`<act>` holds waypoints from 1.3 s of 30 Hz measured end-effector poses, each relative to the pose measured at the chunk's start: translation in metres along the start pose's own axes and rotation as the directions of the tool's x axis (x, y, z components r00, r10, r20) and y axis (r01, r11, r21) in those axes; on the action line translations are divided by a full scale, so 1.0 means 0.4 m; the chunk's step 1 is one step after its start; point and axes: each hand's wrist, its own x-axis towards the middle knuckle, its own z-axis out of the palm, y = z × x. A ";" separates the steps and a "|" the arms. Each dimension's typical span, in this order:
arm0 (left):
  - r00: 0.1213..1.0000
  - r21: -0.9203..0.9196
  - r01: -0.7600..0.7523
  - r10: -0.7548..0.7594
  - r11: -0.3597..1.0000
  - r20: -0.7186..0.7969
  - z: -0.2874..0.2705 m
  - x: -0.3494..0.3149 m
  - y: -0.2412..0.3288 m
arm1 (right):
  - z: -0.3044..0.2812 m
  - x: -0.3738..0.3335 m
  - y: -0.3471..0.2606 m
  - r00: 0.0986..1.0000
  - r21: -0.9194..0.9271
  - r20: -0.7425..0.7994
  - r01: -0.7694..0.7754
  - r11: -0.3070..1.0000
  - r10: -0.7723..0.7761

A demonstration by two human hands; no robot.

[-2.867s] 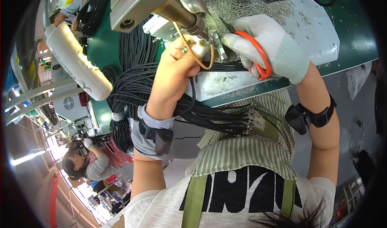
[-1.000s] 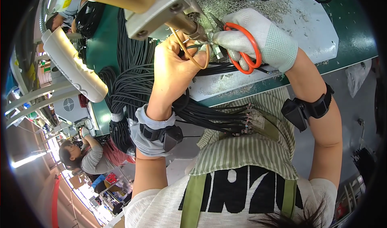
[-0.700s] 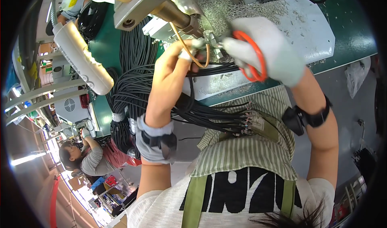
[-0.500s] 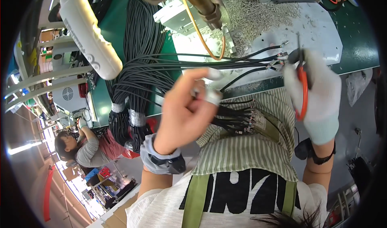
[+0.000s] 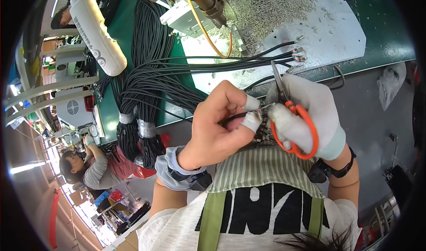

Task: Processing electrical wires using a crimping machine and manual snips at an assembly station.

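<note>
Thumb and forefinger of my left hand (image 5: pixel 213 126), both tips wrapped in white covers, pinch a black cable (image 5: pixel 238 116) close to its end. My right hand (image 5: pixel 321 111), in a white glove, is closed around scissors with orange handles (image 5: pixel 313 129). Their blades (image 5: pixel 278 78) point up and away from me. The gloved fingertips meet the thin wires at the cable's end, just right of my left fingertips; the exact contact is hard to see. Below my hands, more cable ends (image 5: pixel 263 135) lie on my striped apron (image 5: pixel 248 169), partly hidden.
Long black cables (image 5: pixel 153 33) cover the green bench (image 5: pixel 124 42), several reaching over a white plate (image 5: pixel 341 33). Many small metal pieces (image 5: pixel 262 11) are heaped by a machine (image 5: pixel 208 7). A white lamp (image 5: pixel 97 35) hangs at left. Another person (image 5: pixel 95 166) sits farther left.
My left hand has moved slightly right and now grips a black cable. My right hand has come left and nearer with the scissors, so both hands meet. The view has shifted slightly.
</note>
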 end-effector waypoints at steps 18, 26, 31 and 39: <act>0.955 -0.224 -0.017 -0.050 0.974 -0.292 0.062 0.015 0.007 | 0.051 -0.036 0.041 0.910 -0.620 -0.084 0.271 0.737 -0.405; 0.999 -0.030 -0.014 0.013 0.999 -0.031 -0.011 -0.016 -0.035 | 0.056 -0.034 0.046 0.931 -0.429 -0.062 0.301 0.852 -0.360; 0.978 -0.217 0.106 -0.141 0.970 -0.151 0.021 0.007 -0.008 | 0.057 -0.013 0.055 0.858 -0.655 -0.113 0.314 0.687 -0.500; 0.990 -0.230 0.115 -0.131 0.966 -0.055 -0.001 0.031 -0.043 | 0.033 -0.013 0.035 0.981 -0.422 -0.027 0.162 0.892 -0.192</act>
